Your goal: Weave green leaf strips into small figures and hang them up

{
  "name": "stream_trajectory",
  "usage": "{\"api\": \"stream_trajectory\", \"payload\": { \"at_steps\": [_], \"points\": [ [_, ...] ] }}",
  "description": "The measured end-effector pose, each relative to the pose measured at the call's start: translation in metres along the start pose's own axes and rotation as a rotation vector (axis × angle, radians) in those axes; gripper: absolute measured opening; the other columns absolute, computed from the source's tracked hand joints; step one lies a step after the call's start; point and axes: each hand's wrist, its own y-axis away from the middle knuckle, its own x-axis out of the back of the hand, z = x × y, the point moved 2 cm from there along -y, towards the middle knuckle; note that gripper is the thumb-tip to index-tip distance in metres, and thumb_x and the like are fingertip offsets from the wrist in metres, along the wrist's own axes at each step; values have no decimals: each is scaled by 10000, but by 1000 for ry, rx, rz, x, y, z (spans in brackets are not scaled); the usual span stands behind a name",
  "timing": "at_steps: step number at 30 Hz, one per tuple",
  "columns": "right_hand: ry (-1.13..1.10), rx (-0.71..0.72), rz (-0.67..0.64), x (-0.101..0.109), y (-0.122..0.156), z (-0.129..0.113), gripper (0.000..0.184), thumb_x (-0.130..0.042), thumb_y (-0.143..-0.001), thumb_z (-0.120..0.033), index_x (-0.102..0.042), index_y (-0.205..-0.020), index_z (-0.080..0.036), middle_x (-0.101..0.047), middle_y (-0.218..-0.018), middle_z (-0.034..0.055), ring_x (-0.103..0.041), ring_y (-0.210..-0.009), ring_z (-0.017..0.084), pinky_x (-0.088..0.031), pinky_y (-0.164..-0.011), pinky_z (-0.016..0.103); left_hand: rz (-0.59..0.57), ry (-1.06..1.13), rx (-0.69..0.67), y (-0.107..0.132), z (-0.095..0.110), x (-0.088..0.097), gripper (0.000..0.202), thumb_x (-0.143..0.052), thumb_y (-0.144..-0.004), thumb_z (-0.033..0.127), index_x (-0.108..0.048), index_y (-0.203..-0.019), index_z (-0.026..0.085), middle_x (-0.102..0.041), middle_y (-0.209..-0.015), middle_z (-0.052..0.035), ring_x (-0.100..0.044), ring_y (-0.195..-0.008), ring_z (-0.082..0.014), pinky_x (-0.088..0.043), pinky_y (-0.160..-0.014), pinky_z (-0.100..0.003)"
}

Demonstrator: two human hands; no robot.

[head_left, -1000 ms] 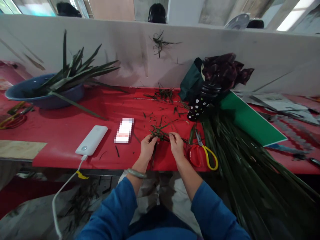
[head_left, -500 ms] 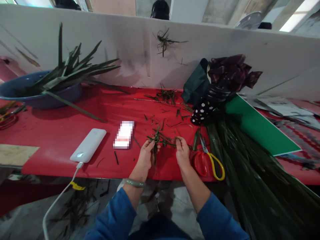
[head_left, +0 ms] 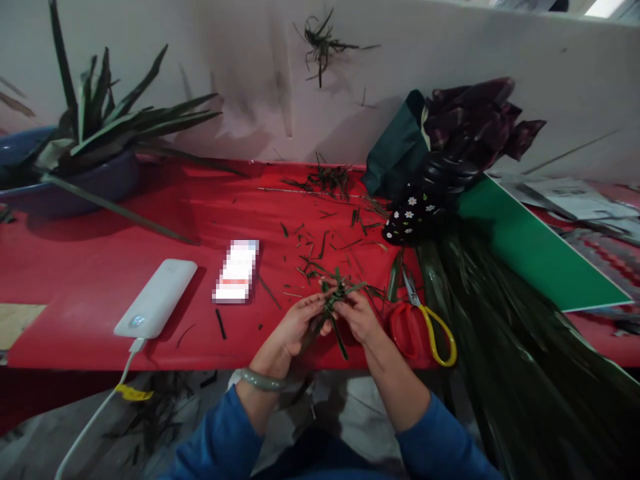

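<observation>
A small woven piece of green leaf strips (head_left: 337, 293) is held between both hands, over the front part of the red table. My left hand (head_left: 303, 323) pinches it from the left, thumb on top and fingers curled underneath. From the right, my right hand (head_left: 359, 316) closes thumb and fingers on the same piece. One strip end hangs below toward the table edge, and others stick out at the top. To the right of my right hand lie scissors (head_left: 421, 313) with one red and one yellow handle loop.
A phone (head_left: 237, 272) and a white power bank (head_left: 157, 298) with a cable lie left. Leaf scraps (head_left: 327, 179) litter the red cloth (head_left: 210, 213). A blue basin (head_left: 107, 185) holds long leaves. Long dark leaves (head_left: 505, 320), a green board (head_left: 540, 257) and bags (head_left: 465, 140) are right.
My right hand has come in to the left, close against my left hand, and now grips the woven leaf piece itself instead of outstretched strips. The camera view has tipped downward.
</observation>
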Motion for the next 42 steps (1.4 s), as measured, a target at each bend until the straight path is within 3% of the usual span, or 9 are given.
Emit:
{"api": "stream_trajectory", "payload": {
  "at_steps": [4,9,14,17,21,25,29,34,42],
  "points": [
    [146,78,211,14,-7,-7,375,-546,-680,-360,-545,-1016,-194,-599,-905,35,-557,-750,151,-456,-652,280,79,15,11,-2,-3,-1,253,-589,-664,294,-568,-879,160,-621,-744,-53,-596,-607,-148,-484,-591,-278],
    [506,146,396,37,-21,-35,252,-529,-691,-378,-609,-763,-151,-610,-707,17,-539,-668,149,-412,-618,251,26,-168,-45,-1,-8,-6,307,-568,-683,297,-550,-944,136,-613,-878,-101,-590,-787,-199,-447,-754,-364],
    [724,56,307,39,-49,-33,333,-481,-696,-464,-588,-662,-150,-554,-562,-5,-484,-530,120,-338,-471,211,482,-577,-660,21,-4,0,308,-534,-706,241,-528,-1013,212,-526,-1072,-78,-465,-1027,-192,-324,-920,-347],
    [964,-19,205,31,-60,-22,354,-470,-693,-500,-587,-637,-171,-544,-529,-1,-483,-511,126,-319,-463,218,503,-752,-811,32,-2,0,275,-498,-727,203,-538,-998,223,-524,-1056,-73,-449,-1037,-189,-329,-912,-349],
    [1128,17,192,32,-57,-24,377,-393,-748,-505,-612,-739,-198,-611,-650,38,-544,-613,151,-367,-540,237,487,-881,-834,35,0,1,212,-479,-736,178,-571,-923,213,-546,-985,-73,-488,-969,-183,-383,-846,-334],
    [1283,69,265,58,-43,-43,354,-379,-782,-436,-590,-918,-186,-626,-889,76,-560,-809,178,-396,-701,268,485,-965,-848,33,-1,1,195,-462,-745,157,-575,-898,201,-558,-949,-70,-507,-929,-166,-402,-820,-323],
    [1483,-134,243,79,-39,-52,313,-384,-783,-402,-572,-953,-218,-624,-929,51,-569,-828,186,-402,-711,281,437,-1015,-904,26,-2,0,186,-464,-740,132,-568,-888,176,-562,-938,-66,-519,-902,-156,-425,-786,-320],
    [1672,-336,131,75,-55,-45,323,-393,-760,-405,-585,-915,-196,-623,-901,87,-567,-841,221,-408,-695,313,402,-1074,-928,19,-5,-3,192,-462,-737,106,-559,-889,172,-568,-925,-57,-520,-894,-142,-429,-786,-306],
    [1495,-343,222,94,-69,-51,234,-436,-700,-299,-614,-813,-197,-643,-836,64,-583,-786,192,-407,-648,261,366,-1121,-846,17,-11,-1,181,-451,-744,117,-555,-885,167,-580,-899,-59,-527,-871,-137,-431,-787,-298]
  ]
}}
